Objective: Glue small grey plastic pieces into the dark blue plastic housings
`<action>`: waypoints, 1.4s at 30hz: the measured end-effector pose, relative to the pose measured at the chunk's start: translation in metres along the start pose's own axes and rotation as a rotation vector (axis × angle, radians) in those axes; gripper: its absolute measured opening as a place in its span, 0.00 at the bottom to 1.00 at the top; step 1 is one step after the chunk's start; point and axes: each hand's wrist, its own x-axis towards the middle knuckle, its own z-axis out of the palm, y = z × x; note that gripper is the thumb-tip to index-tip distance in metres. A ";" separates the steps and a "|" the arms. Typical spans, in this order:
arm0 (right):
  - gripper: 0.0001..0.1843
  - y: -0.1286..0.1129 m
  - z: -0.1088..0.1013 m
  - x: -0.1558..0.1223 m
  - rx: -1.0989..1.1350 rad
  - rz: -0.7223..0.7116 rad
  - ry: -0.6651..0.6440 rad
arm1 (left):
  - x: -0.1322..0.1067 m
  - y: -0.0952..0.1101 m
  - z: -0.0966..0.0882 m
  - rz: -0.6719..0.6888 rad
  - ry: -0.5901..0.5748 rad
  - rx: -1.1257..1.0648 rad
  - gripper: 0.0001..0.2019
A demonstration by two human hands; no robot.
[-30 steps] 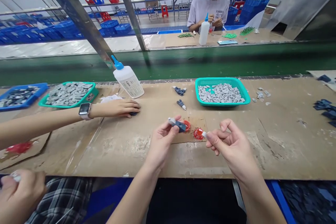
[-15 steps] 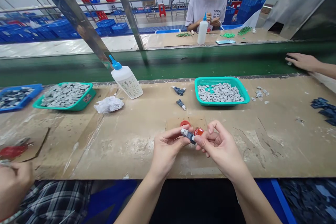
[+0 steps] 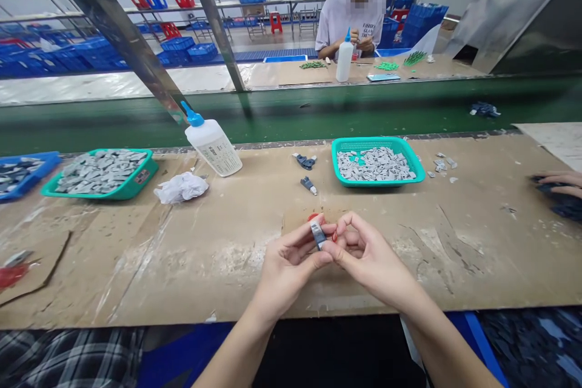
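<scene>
The left hand (image 3: 286, 270) has come together with the right hand (image 3: 368, 260), pinching a grey-and-navy part (image 3: 318, 235) upright; the right's curled fingers meet it, their grip unclear. A red disc (image 3: 313, 216) lies just beyond, a teal basket (image 3: 377, 179) of grey pieces (image 3: 375, 165) farther off.

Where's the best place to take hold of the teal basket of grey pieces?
The near long rim of the teal basket, from the front, fingers curled over it: the rim stands clear of the grey pieces heaped in the middle.
</scene>
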 end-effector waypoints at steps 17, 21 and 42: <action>0.13 -0.014 -0.122 0.193 -1.481 0.207 0.322 | 0.059 0.016 -0.196 0.174 0.543 1.226 0.21; 0.17 -0.014 -0.112 0.198 -1.552 0.276 0.210 | 0.078 0.025 -0.175 0.326 0.511 1.372 0.22; 0.16 -0.033 -0.140 0.130 -1.230 0.063 0.171 | 0.200 0.023 -0.087 0.212 0.170 1.141 0.15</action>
